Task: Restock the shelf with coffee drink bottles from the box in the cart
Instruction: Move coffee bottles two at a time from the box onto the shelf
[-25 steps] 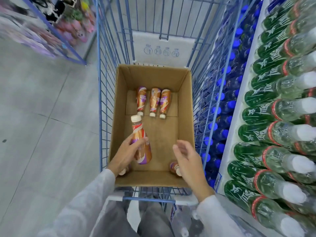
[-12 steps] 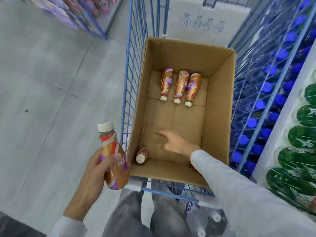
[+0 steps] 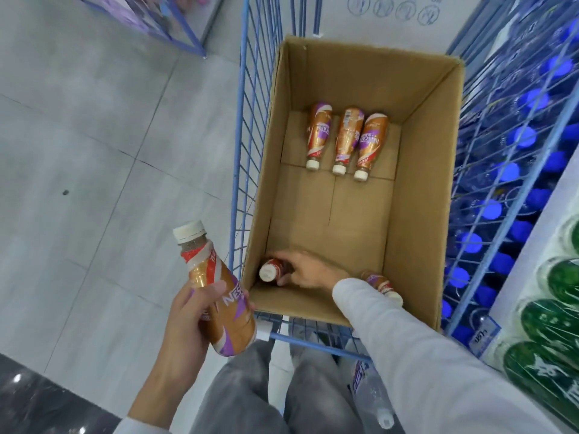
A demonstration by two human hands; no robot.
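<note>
Bright, even overhead light; soft shadow lies inside the cardboard box [image 3: 423,183]. Glare spots mark the dark floor strip [image 3: 47,402]. Wide-angle bending curves the edges; blue-capped bottles [image 3: 526,136] blur.

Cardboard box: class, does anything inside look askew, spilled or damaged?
Nothing spilled or damaged. The box holds five bottles, loose on their sides: three bottles at the far end, a near-left bottle gripped by the right hand, a near-right bottle partly behind the sleeve. The left hand holds a sixth bottle.
</note>
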